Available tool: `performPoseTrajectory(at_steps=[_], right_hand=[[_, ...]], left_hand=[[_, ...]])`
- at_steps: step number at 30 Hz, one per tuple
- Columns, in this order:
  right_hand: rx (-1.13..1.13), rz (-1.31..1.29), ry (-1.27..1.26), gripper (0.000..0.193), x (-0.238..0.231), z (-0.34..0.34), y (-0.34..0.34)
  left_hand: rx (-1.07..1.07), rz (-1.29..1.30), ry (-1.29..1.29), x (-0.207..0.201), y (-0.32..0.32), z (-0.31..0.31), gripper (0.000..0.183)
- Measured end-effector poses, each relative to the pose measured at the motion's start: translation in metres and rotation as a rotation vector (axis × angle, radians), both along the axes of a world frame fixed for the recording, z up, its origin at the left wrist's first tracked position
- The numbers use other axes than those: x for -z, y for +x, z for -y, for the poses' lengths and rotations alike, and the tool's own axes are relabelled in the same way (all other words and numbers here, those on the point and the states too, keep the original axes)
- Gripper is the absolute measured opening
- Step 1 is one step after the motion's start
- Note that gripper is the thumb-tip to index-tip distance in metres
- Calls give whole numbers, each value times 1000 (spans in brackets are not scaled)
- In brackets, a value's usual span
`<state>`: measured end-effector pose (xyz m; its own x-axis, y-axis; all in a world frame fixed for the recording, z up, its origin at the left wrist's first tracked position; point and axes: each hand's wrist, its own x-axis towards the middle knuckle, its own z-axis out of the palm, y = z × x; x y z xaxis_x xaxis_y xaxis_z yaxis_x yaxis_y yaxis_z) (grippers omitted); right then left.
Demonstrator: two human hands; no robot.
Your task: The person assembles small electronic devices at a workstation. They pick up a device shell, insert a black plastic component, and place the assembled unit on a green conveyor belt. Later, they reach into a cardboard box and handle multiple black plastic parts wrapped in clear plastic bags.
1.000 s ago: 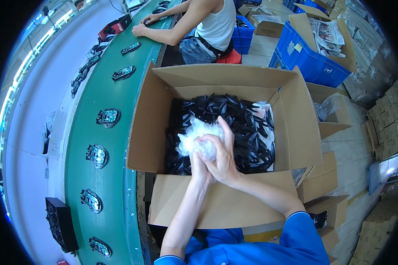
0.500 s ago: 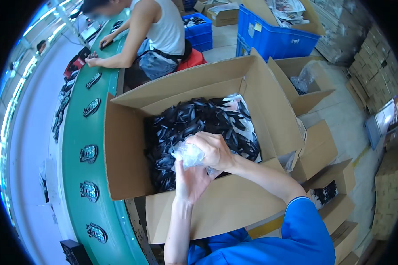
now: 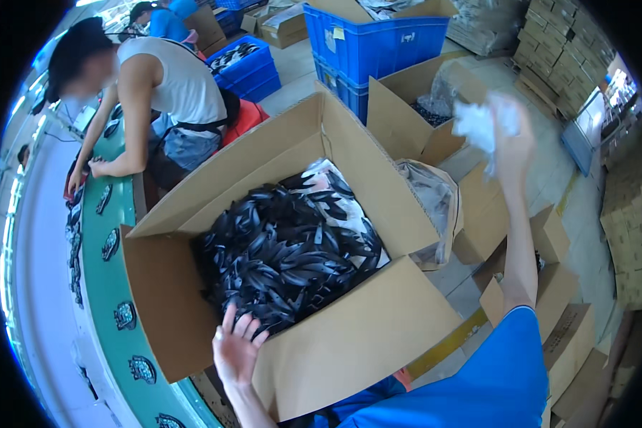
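One large open cardboard box point(image 3: 349, 342) sits beside the green conveyor point(image 3: 110, 285), heaped with black plastic parts point(image 3: 285, 250); the right hand point(image 3: 512, 143) is raised off to the side, closed on a crumpled clear plastic bag point(image 3: 478, 121); the left hand point(image 3: 237, 349) rests open-fingered at the box's near edge; a loose bag could drift back onto the parts.

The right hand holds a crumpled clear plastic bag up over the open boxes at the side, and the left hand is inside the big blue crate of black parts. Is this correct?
Not quite. In the head view the left hand is at the near edge of a big brown cardboard box of black parts, not a blue crate. The rest holds: the right hand holds the crumpled clear plastic bag up over the open side boxes.
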<state>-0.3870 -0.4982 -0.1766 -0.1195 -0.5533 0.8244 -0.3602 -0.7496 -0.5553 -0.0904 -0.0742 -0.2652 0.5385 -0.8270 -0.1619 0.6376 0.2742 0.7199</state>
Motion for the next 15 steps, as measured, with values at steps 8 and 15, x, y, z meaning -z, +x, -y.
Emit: performPoseTrajectory(at_steps=[8, 15], right_hand=[[-69, -576, 477, 35, 274, 55, 15], [-67, -1420, 696, 65, 379, 2, 78]], left_hand=[[-69, 200, 280, 1, -5, 14, 62], [-131, 239, 400, 3, -6, 11, 58]])
